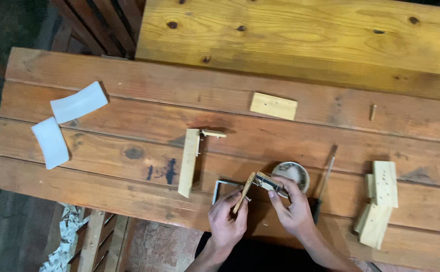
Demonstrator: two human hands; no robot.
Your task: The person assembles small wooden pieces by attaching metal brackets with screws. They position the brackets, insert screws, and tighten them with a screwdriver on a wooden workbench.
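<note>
Hands come up from the lower edge, both bent inward over the table [104, 146]. Left hand [226, 221] pinches a thin wooden strip [243, 192], fingers closed on it. Right hand [291, 207] closes its fingertips on a small metal hinge [268, 181] just beside a round white dish [293, 174]

This looks like a woodworking shop. A big brown plank table [104, 166] fills the view. On the table lie small pale cut wood blocks [381, 201] and a thin dark screwdriver [325, 184]. Above the table rests a yellow knotty pine board [300, 40].
</note>
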